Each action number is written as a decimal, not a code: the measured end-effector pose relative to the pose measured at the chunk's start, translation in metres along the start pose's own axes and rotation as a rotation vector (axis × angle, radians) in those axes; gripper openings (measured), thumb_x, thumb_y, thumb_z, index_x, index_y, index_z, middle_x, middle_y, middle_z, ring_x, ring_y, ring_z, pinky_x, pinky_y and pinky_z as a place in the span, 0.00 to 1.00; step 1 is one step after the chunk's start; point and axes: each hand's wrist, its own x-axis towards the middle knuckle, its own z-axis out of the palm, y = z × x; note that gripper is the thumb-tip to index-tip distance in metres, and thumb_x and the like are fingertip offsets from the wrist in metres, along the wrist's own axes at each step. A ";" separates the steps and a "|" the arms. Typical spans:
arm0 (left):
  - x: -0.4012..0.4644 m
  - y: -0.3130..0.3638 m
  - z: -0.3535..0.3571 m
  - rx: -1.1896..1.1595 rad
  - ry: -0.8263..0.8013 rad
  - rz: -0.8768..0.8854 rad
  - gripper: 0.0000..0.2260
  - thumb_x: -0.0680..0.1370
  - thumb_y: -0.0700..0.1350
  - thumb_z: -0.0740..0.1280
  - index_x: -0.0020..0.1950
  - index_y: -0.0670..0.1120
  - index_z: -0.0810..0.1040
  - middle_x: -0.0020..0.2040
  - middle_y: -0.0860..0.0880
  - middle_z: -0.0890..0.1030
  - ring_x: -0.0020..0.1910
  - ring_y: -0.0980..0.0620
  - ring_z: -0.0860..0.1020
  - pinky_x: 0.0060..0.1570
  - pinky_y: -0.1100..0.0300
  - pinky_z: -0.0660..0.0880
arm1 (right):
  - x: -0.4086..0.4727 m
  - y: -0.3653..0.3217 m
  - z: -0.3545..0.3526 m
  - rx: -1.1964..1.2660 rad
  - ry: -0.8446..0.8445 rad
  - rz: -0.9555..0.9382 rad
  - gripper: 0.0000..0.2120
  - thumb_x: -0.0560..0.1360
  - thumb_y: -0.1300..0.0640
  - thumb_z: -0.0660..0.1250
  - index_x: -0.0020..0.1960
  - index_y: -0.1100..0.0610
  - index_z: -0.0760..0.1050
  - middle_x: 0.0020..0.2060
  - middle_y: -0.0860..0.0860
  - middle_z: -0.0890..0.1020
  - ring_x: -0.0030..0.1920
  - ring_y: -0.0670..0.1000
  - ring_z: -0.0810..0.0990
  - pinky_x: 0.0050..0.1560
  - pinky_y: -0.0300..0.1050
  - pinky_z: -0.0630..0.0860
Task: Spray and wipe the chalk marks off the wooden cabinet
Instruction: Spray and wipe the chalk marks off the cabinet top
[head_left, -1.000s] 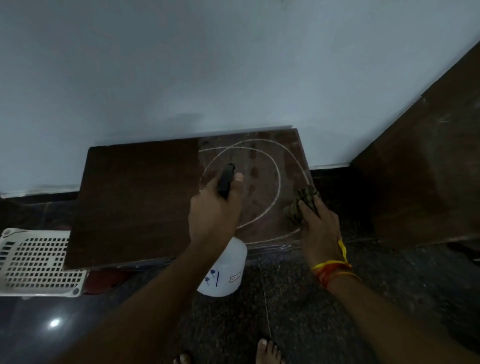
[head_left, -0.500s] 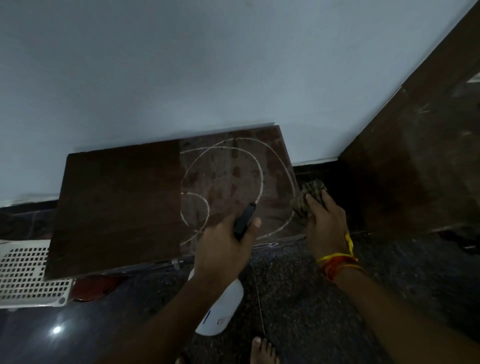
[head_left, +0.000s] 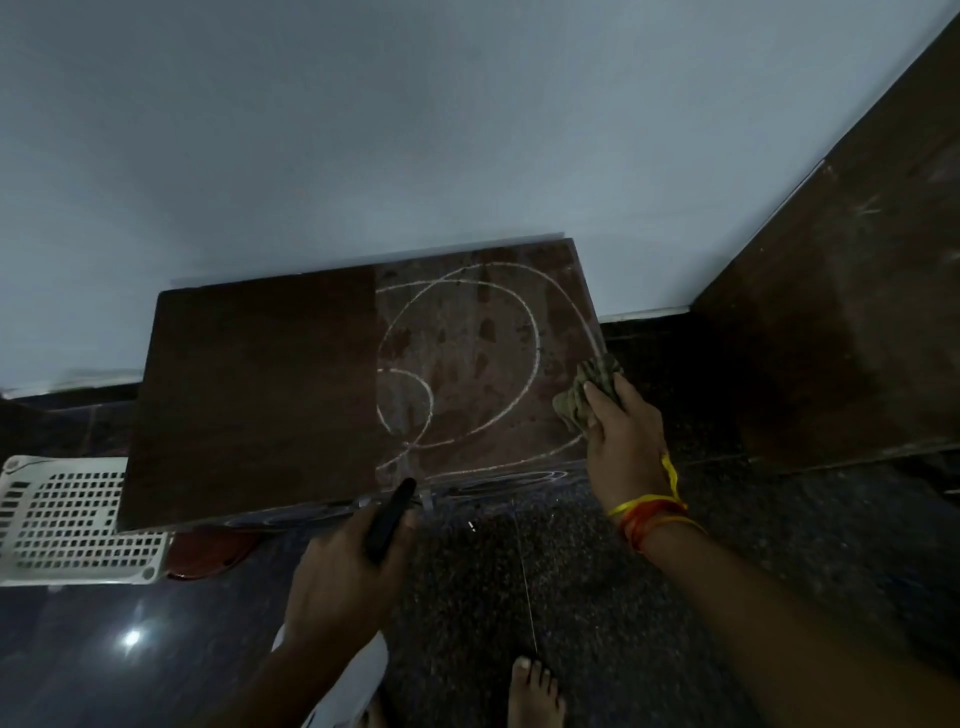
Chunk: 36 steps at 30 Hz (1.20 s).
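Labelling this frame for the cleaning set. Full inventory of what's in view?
cabinet top: 1, dark brown wood, centre, against the wall
chalk marks: looping lines, white, right half of the cabinet top
cloth: 1, olive, bunched at the cabinet's right edge
spray bottle: 1, white body, black head, below the cabinet's front edge
basket: 1, white, perforated, left on the floor
red object: 1, partly hidden under the cabinet's front left
panel: 1, dark wood, right
left hand: grips the spray bottle
right hand: holds the cloth, threads on the wrist
foot: 1, bare, bottom edge

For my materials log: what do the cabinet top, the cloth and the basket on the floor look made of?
Cabinet top: dark wood or veneer, smooth, faintly glossy where wet. Cloth: soft olive fabric, crumpled in the right hand. Basket: probably white moulded plastic, judging by its grid holes.
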 end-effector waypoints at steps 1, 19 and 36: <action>-0.002 -0.004 -0.002 0.007 0.001 -0.020 0.21 0.76 0.66 0.60 0.53 0.51 0.79 0.29 0.49 0.80 0.27 0.48 0.78 0.31 0.46 0.77 | 0.000 -0.002 0.001 0.000 -0.011 0.001 0.21 0.77 0.69 0.61 0.69 0.62 0.70 0.72 0.63 0.64 0.67 0.66 0.63 0.68 0.58 0.64; -0.005 0.078 0.044 -0.269 0.023 0.075 0.16 0.76 0.66 0.60 0.42 0.56 0.76 0.29 0.47 0.75 0.29 0.45 0.75 0.30 0.53 0.70 | 0.019 0.005 -0.024 0.034 0.077 0.095 0.19 0.77 0.67 0.61 0.67 0.63 0.71 0.71 0.64 0.65 0.66 0.69 0.65 0.67 0.58 0.64; 0.018 0.018 -0.038 -0.536 0.355 -0.213 0.14 0.69 0.62 0.60 0.42 0.54 0.76 0.37 0.34 0.79 0.36 0.31 0.77 0.34 0.39 0.76 | -0.030 -0.102 0.122 -0.262 -0.226 -0.274 0.29 0.77 0.45 0.51 0.75 0.57 0.60 0.74 0.59 0.61 0.72 0.65 0.62 0.68 0.65 0.63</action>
